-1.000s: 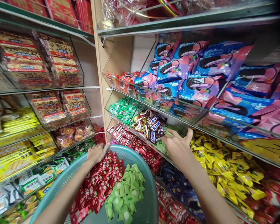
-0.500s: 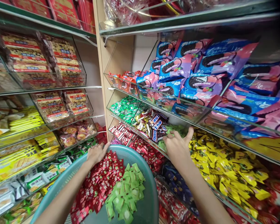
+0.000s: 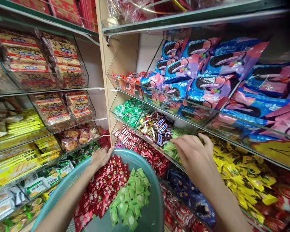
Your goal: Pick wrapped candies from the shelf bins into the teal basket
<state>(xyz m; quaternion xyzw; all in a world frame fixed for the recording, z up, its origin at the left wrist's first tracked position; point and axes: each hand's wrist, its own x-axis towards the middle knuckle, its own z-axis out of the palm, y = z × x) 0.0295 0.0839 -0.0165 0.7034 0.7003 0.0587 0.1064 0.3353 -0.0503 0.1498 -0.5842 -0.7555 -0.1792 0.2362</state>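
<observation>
My left hand (image 3: 101, 158) grips the far rim of a large teal plastic basket (image 3: 157, 180), its fingers over the edge. Inside the basket, a heap of red-wrapped candies (image 3: 100, 187) lies beside a smaller pile of green-wrapped candies (image 3: 130, 196). On the right, my right hand (image 3: 194, 151) reaches into a shelf bin of green-wrapped candies (image 3: 171, 148). Its fingers are bent, with the thumb side close to the green wrappers; the palm is hidden, so anything within it cannot be made out. Snickers bars (image 3: 163, 130) lie just left of that hand.
Yellow-wrapped candies (image 3: 241, 174) fill the bin right of my right hand. A glass shelf above holds blue-and-pink cookie packs (image 3: 203, 87). Dark blue packets (image 3: 188, 190) lie below. Shelves on the left carry packaged pastries (image 3: 26, 54); a wooden upright (image 3: 103, 80) divides the two sides.
My right hand has drawn back slightly to the right, and its fingers have curled, uncovering more green candies. My left hand stays on the basket rim.
</observation>
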